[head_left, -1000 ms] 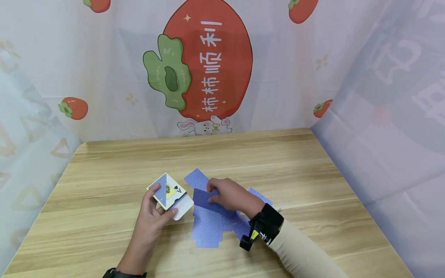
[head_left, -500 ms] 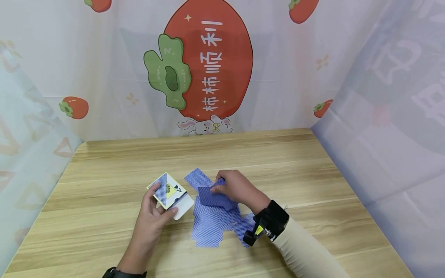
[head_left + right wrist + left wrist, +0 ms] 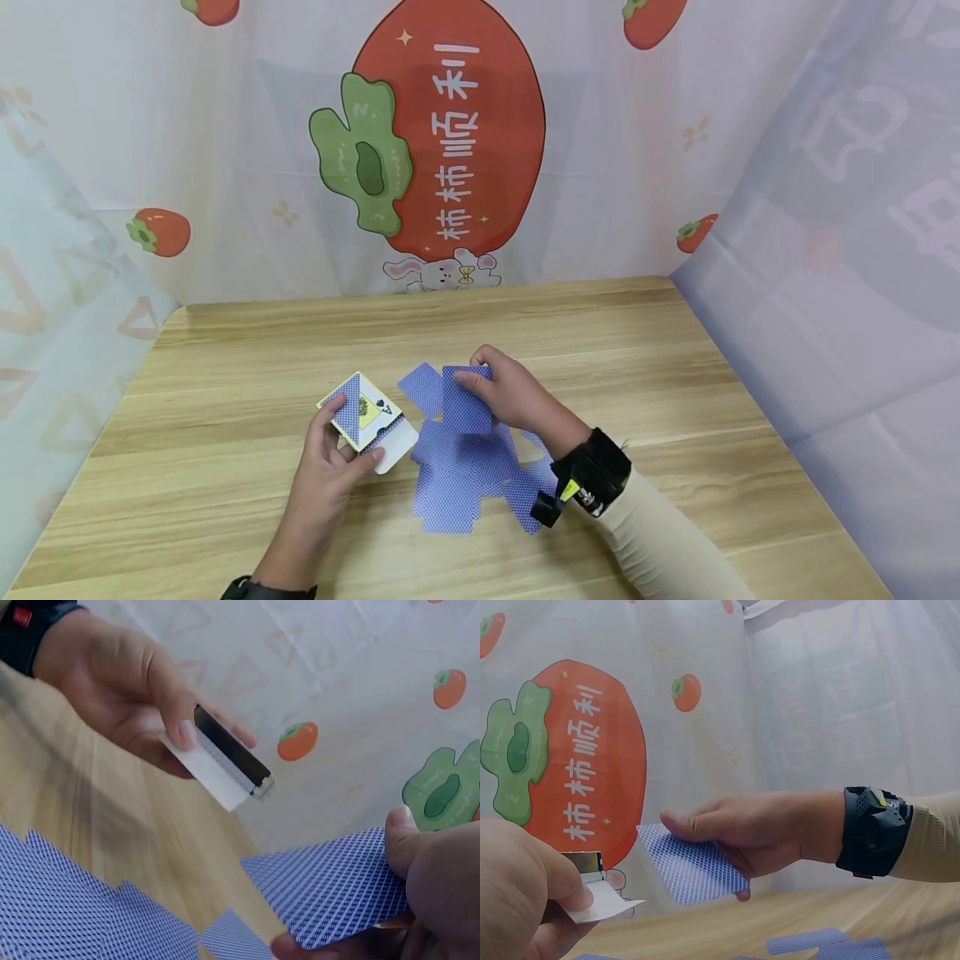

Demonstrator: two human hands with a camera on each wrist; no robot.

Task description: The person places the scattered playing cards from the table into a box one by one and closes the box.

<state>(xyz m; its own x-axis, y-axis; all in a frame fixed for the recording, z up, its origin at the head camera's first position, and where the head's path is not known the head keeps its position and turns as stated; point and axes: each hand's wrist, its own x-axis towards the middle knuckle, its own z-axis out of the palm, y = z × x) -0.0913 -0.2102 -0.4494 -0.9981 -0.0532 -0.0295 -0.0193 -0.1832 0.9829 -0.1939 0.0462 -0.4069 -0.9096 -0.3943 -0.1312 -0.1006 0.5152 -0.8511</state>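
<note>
Wood-grain tabletop [image 3: 187, 433], stretching away from you to a hung cloth; entries from near to far.

Black wrist strap [image 3: 597, 465] and beige sleeve [image 3: 667, 537]: on your right arm.

Loose cards [image 3: 450, 496]: blue-patterned backs up, overlapping in a ragged spread on the tabletop, between and below your hands.

Left hand [image 3: 327, 468]: fingers and thumb gripping a card box [image 3: 377, 418], tilted, its white flap [image 3: 397, 450] pointing toward the spread; mouth dark in the right wrist view, contents unreadable.

Right hand [image 3: 517, 396]: pinching a blue-backed card [image 3: 466, 412] above the spread's far part, apart from the box; one card or several, you cannot tell.

Hazards, by judgement: a slack pinch could let cards slide or fan; your flap could catch an edge; squeezing the box could narrow its mouth; a low right wrist could scatter the spread.

White cloth backdrop [image 3: 600, 225]: large red fruit print [image 3: 495, 125].
</note>
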